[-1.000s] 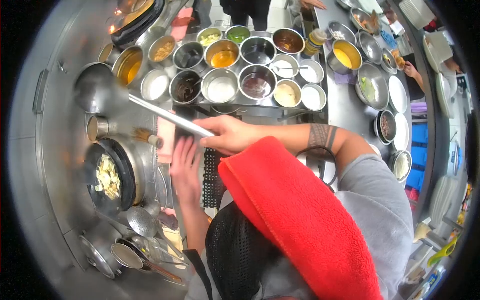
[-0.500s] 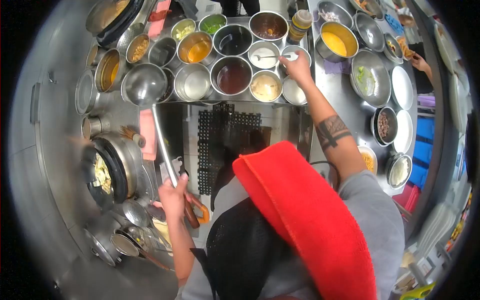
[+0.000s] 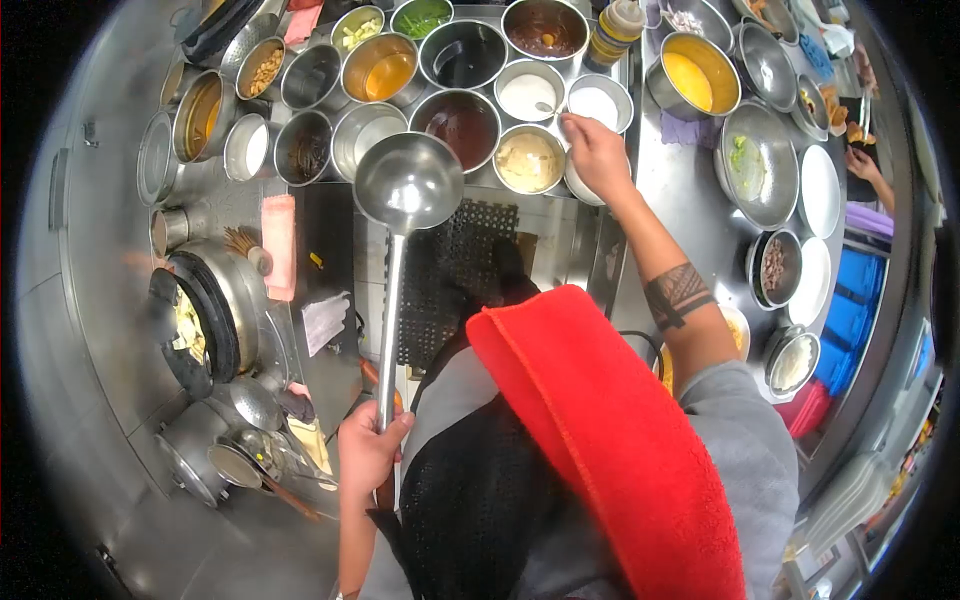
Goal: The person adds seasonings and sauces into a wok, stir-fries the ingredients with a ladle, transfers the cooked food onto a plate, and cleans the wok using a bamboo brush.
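My left hand (image 3: 368, 448) is wrapped round the handle of a large steel ladle (image 3: 408, 180). The ladle's bowl is raised just in front of the pots and partly hides a pot of pale liquid (image 3: 362, 135). A small spoon (image 3: 545, 107) is pinched in the fingers of my right hand (image 3: 600, 158). The spoon's tip is over the near right edge of a steel pot of white powder (image 3: 526, 96); whether it touches the powder I cannot tell. Beside that hand are another white-filled pot (image 3: 598, 104) and a pot of pale yellowish paste (image 3: 528, 163).
Dark sauce pots (image 3: 462, 54), an orange liquid pot (image 3: 385, 70) and a squeeze bottle (image 3: 614, 32) crowd the rack. To the left stands a wok burner (image 3: 200, 320); to the right, a counter holds bowls and white plates (image 3: 820, 190). Another person's hand (image 3: 865, 165) shows at far right.
The ladle has swung from the left pots toward the middle, uncovering a white-filled pot at left. My right hand and the spoon have drawn slightly back, toward the powder pot's edge.
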Demonstrator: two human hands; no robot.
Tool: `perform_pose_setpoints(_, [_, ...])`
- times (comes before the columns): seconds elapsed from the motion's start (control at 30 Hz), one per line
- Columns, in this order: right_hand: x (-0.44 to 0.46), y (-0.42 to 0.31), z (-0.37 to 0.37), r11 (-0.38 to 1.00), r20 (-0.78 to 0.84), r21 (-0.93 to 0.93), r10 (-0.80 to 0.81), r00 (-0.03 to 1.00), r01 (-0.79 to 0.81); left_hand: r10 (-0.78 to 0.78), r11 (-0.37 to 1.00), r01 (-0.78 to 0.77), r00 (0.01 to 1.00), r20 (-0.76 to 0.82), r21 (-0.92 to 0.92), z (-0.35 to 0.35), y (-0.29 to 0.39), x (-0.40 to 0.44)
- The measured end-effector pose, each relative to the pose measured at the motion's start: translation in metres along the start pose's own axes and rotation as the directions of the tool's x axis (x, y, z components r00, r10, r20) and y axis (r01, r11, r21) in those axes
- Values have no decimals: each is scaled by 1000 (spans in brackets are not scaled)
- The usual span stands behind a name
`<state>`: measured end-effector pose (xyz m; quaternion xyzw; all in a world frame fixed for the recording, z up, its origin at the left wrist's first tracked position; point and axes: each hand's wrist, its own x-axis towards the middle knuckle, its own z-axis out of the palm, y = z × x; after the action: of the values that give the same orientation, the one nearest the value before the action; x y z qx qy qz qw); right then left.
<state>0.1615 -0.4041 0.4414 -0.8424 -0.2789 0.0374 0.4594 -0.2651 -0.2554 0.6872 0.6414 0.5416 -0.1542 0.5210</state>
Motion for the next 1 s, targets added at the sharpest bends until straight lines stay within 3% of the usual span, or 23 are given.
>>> perform_pose_setpoints(0.03, [-4,13,6,984,-51,97,154,987,-148,2,1000,-2,1000,-2,-3,3,5,3])
perform_pose_setpoints(0.2, [45,22,22,965,-144,135,245,959,-227,1,1000,0,1000,14,-30,17,21,25])
perform_pose_setpoints(0.27, [58,20,26,839,-9,290,484,875,-461,16,1000,-16,1000,-4,-13,21,32,33])
perform_pose_setpoints(0.4, [59,12,22,742,128,456,492,861,-492,38,998,-36,999,-36,45,22,48,41])
perform_pose_setpoints(0.47, [47,-5,2,981,41,145,122,992,-127,41,997,-38,999,-36,62,20,49,42])
perform_pose_setpoints(0.5, [38,-6,-4,989,-6,143,-19,1000,20,45,997,-42,998,-50,59,18,49,42])
perform_pose_setpoints(0.53, [28,-1,-7,990,-6,141,-14,1000,15,52,997,-49,997,-63,56,16,49,43])
perform_pose_setpoints(0.6, [12,12,-7,987,77,63,144,987,-149,55,997,-51,996,-66,65,14,46,46])
perform_pose_setpoints(0.63, [6,14,-5,967,58,123,219,974,-225,59,996,-54,996,-73,76,12,43,47])
perform_pose_setpoints(0.77, [22,-2,16,967,-74,122,232,970,-222,86,994,-83,995,-50,67,9,40,59])
perform_pose_setpoints(0.83, [43,9,36,888,-57,256,408,911,-382,103,993,-101,994,-39,60,7,48,66])
perform_pose_setpoints(0.87, [48,7,41,887,-63,259,410,910,-382,108,992,-106,993,-37,65,5,52,70])
perform_pose_setpoints(0.93, [53,3,49,653,65,544,593,803,-526,138,987,-137,990,-17,85,0,60,77])
perform_pose_setpoints(1.0, [53,3,51,576,86,614,632,770,-540,171,978,-170,985,-4,125,-5,71,85])
